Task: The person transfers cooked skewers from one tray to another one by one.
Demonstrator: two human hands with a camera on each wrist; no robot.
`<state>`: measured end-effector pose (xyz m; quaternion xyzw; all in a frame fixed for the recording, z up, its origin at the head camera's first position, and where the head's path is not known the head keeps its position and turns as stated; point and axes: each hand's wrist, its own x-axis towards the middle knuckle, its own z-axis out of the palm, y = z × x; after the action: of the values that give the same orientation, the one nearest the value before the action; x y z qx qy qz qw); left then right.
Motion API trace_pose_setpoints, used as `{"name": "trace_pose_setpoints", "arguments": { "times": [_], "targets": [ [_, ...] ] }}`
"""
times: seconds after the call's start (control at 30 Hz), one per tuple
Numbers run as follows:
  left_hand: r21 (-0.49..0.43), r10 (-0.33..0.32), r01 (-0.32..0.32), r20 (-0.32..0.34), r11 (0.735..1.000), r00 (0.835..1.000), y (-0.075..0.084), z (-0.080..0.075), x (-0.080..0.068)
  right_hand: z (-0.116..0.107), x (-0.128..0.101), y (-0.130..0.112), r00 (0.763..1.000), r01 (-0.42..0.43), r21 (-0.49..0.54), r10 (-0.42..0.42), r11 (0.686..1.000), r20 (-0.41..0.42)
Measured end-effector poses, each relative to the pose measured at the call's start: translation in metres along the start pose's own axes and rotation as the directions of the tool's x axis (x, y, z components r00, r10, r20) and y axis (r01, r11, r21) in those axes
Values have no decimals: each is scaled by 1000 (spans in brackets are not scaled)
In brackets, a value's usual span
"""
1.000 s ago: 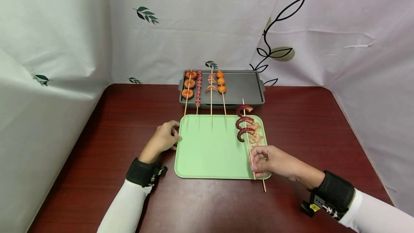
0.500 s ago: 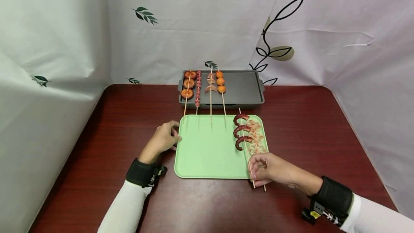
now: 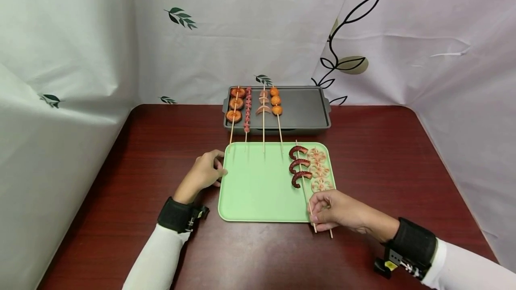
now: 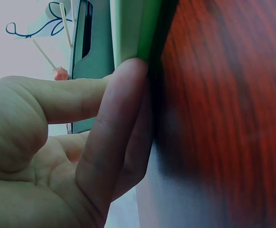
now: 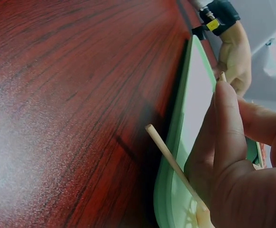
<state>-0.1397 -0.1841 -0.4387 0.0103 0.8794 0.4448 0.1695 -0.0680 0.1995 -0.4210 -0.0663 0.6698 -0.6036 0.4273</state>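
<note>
A light green tray (image 3: 262, 182) lies on the table, and my left hand (image 3: 204, 171) grips its left rim between thumb and fingers. In the left wrist view, fingertips (image 4: 128, 71) meet the tray's edge. My right hand (image 3: 334, 209) pinches the stick of an octopus tentacle skewer (image 3: 300, 164) near its lower end. Its three dark red curled pieces are over the tray's right part. Right beside it, a lotus root skewer (image 3: 320, 169) lies along the tray's right side, its stick partly hidden behind my right hand. That stick's end pokes past the tray's front rim.
Behind the tray stands a dark grey grill pan (image 3: 304, 108). On its left half rest a mushroom skewer (image 3: 235, 104), a thin skewer of small reddish pieces (image 3: 247, 111), a pale pink sliced skewer (image 3: 264, 102) and an orange ball skewer (image 3: 276, 100), sticks reaching toward the tray.
My right hand has brought the octopus tentacle skewer down and slightly left, so the lotus root slices show fully beside it. The left hand has stayed at the tray's rim.
</note>
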Motion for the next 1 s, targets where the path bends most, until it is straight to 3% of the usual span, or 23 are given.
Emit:
{"name": "trace_pose_setpoints", "arguments": {
  "times": [0.33, 0.63, 1.0],
  "targets": [
    [-2, 7, -7, 3, 1000, 1000, -1, 0, 0, 0, 2, -1, 999, -36, -5, 36, 999, -26],
    [4, 9, -9, 11, 1000, 1000, 0, 0, 0, 0, 4, 1, 998, -29, -72, 26, 997, -51],
    [4, 5, -5, 11, 1000, 1000, 1, -1, 0, 0, 4, -3, 998, -57, -114, 56, 992, -10]
  ]
}}
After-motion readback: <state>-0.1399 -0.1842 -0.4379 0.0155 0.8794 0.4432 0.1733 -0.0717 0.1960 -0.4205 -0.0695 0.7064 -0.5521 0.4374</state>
